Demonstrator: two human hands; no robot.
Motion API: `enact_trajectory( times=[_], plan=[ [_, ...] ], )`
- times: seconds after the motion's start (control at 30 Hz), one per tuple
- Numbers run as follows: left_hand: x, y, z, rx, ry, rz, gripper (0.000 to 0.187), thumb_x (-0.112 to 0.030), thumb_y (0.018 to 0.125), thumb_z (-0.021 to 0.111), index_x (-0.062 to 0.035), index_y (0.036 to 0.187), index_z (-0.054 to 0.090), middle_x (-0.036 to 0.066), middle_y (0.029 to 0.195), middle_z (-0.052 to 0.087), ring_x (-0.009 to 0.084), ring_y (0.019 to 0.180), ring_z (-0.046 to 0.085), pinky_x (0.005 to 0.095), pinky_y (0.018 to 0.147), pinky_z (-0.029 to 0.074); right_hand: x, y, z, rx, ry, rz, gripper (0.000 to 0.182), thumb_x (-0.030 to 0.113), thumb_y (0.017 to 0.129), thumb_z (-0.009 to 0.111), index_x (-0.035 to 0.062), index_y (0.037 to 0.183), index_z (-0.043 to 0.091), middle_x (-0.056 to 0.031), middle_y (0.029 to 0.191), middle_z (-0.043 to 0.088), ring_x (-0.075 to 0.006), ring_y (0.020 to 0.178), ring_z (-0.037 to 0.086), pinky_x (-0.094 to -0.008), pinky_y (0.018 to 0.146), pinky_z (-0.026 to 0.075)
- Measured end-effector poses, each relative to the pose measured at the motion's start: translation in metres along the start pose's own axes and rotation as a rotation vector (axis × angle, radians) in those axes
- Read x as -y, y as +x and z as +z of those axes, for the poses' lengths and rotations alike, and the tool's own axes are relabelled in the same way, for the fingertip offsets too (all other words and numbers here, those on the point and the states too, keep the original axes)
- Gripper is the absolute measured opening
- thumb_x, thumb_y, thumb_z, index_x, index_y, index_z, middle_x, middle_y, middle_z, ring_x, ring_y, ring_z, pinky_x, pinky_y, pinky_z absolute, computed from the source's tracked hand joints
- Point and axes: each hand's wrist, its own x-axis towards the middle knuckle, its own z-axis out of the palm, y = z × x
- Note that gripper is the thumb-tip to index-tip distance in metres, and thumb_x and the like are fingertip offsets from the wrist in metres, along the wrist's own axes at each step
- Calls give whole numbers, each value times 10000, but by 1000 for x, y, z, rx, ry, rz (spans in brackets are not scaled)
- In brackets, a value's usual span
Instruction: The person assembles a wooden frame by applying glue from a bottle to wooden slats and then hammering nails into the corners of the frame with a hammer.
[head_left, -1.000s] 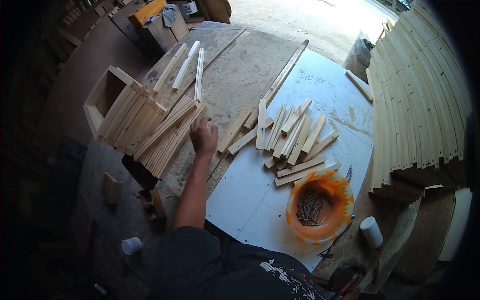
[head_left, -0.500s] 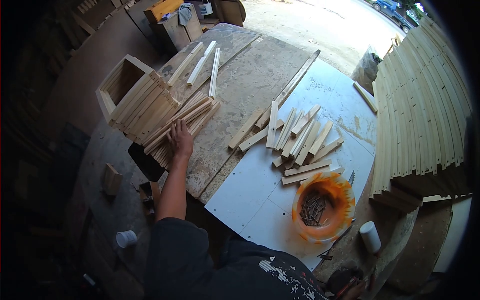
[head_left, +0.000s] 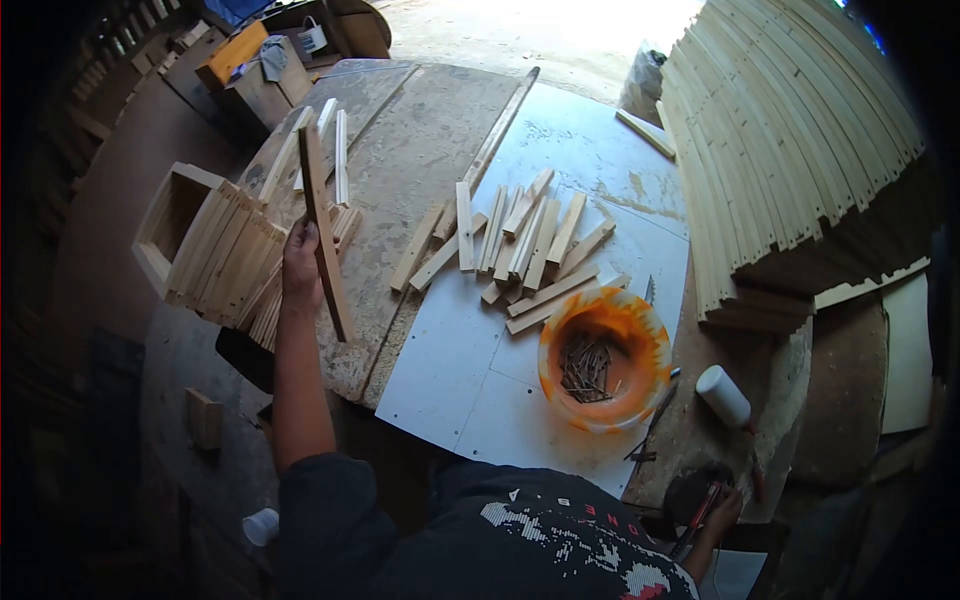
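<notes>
My left hand [head_left: 302,265] is closed around a long wooden strip [head_left: 320,235], held up at a steep tilt over the worktable. Behind and below it lies a stack of similar wooden strips [head_left: 268,305], next to nested wooden frames [head_left: 215,250]. At the lower right, my right hand [head_left: 724,514] is closed on a red-and-black tool [head_left: 703,518] whose exact kind I cannot make out. An orange bowl [head_left: 550,375] with nails [head_left: 588,368] in it stands on the white board [head_left: 430,375]. Short wooden blocks [head_left: 540,240] lie in a loose pile behind the bowl.
A tall stack of slatted wood [head_left: 780,150] rises on the right. A white bottle [head_left: 723,396] lies near the board's right edge. Several pale strips [head_left: 341,160] rest at the table's far left, and a white cup [head_left: 262,526] is at lower left.
My left hand has lifted one strip off the stack and tilted it upright. My right hand and its tool have come further into view. The camera view has turned to the right.
</notes>
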Motion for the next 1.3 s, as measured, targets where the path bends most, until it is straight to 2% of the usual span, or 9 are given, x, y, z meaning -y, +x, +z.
enact_trajectory(
  times=[0.03, 0.07, 0.17, 0.27, 0.3, 0.37, 0.57, 0.87, 1.3],
  plan=[
    [-16, -19, 24, 77, -291, 7, 287, -271, 1023, 474, -58, 1202, 545, 64, 1047, 592, 180, 928, 604, 371, 829, 497, 17, -4, 2, 4, -35, -14, 487, 383, 1032, 384, -12, 869, 615, -125, 887, 599, -234, 832, 595, -356, 786, 453],
    [-32, -39, 55, 14, -448, -37, 369, -333, 997, 534, -58, 1241, 501, 37, 917, 558, 165, 810, 572, 347, 757, 491, 30, -7, 5, 14, -67, -29, 490, 394, 1031, 397, -13, 855, 605, -120, 874, 591, -223, 822, 588, -350, 779, 450],
    [-45, -76, 116, 59, -713, -93, 363, -360, 959, 609, -64, 1143, 506, 22, 832, 486, 134, 703, 506, 295, 662, 468, 52, -14, 16, 9, -20, 2, 407, 351, 1014, 472, -12, 878, 594, -119, 898, 583, -217, 827, 588, -342, 785, 448],
    [-23, -92, 142, 63, -904, -308, 316, -310, 913, 689, -108, 928, 447, 26, 798, 430, 100, 657, 451, 221, 558, 414, 84, -25, 20, -6, -32, -44, 344, 317, 991, 541, -14, 906, 581, -125, 920, 572, -237, 849, 584, -354, 818, 440],
    [-24, -100, 156, 26, -1034, -383, 284, -276, 937, 656, -70, 903, 464, 26, 778, 419, 104, 624, 431, 216, 519, 408, 83, -26, 22, -8, -29, -56, 338, 313, 987, 548, -14, 910, 581, -125, 921, 572, -244, 858, 583, -356, 822, 440],
    [-20, -110, 168, 107, -1187, -486, 241, -229, 956, 618, -65, 873, 463, 28, 773, 416, 104, 621, 428, 220, 521, 413, 79, -27, 22, -16, -25, -82, 327, 305, 980, 560, -15, 917, 580, -126, 921, 572, -257, 877, 582, -360, 830, 439],
    [-31, -127, 186, 173, -1255, -485, 207, -182, 938, 601, -59, 863, 452, 26, 775, 410, 92, 601, 412, 220, 499, 385, 77, -35, 22, -52, -92, -198, 299, 286, 972, 575, -10, 933, 585, -113, 923, 571, -251, 855, 551, -356, 811, 432],
    [-37, -133, 187, 231, -1290, -489, 206, -185, 934, 588, -55, 857, 448, 24, 775, 398, 91, 582, 392, 223, 476, 366, 106, -40, 25, 58, -98, -139, 264, 253, 971, 575, 3, 887, 572, -87, 887, 539, -216, 801, 508, -335, 748, 415],
    [-33, -141, 192, 323, -1325, -453, 239, -215, 918, 585, -62, 818, 431, 12, 740, 373, 86, 543, 370, 217, 452, 352, 111, -45, 28, 74, -79, -185, 266, 248, 971, 567, -2, 881, 564, -95, 897, 538, -221, 840, 521, -338, 770, 409]
  ],
)
